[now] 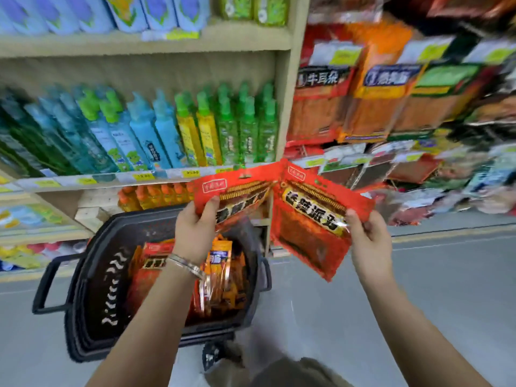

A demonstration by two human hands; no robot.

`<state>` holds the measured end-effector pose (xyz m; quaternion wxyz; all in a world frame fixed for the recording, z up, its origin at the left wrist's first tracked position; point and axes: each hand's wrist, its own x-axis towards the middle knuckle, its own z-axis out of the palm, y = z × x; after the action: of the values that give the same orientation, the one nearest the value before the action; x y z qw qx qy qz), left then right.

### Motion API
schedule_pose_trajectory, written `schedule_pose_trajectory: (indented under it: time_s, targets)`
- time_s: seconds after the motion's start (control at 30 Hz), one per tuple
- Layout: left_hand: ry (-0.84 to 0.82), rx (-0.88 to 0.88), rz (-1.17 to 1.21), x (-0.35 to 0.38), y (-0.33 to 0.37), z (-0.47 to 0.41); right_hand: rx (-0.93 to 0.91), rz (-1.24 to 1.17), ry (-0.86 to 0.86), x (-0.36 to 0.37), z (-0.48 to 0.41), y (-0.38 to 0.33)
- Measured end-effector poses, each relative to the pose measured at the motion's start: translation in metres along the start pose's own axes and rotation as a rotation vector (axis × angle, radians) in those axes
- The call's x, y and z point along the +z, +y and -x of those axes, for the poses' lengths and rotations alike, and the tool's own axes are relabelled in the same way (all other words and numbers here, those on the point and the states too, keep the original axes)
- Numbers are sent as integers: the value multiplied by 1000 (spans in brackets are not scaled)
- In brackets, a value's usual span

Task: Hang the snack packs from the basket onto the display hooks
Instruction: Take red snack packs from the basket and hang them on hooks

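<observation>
We're wearing a thin silver bracelet [185, 265] just behind the left hand [195, 233]. Lower down: olive-brown trousers [296, 372], dark shoe [212, 356] with white marks, blurry.

left snack pack [237, 194]: glossy red plastic film, crinkled | right snack pack [312, 222]: same glossy film, glare along one edge | basket [83, 289]: dark matt plastic, perforated walls | shelf [284, 107]: pale matt wood grain | bottles [167, 129]: smooth translucent plastic | bracelet [185, 265]: shiny metal | floor [418, 289]: smooth grey, faint sheen
</observation>
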<state>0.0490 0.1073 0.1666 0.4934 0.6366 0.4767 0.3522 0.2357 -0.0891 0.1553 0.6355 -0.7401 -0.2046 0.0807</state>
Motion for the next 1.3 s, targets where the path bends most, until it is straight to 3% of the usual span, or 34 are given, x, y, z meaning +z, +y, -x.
schedule_pose_trajectory:
  time_s: [0.27, 0.53, 0.7, 0.93, 1.17, 1.3]
  targets:
    - [-34, 33, 109, 152, 65, 48, -77, 157, 51, -161, -59, 21]
    - [-141, 262, 60, 251, 162, 39, -256, 247, 169, -252, -160, -29]
    - [-211, 425, 79, 286, 227, -1, -384, 245, 238, -272, -238, -74]
    - [-35, 602, 231, 299, 316, -66, -559, 184, 355, -276, -348, -150]
    - [-37, 712, 250, 313, 371, -98, -563, -25, 420, -256, -427, -204]
    - [-51, 696, 280, 329, 389, -106, -514, -202, 301, -244, -467, -223]
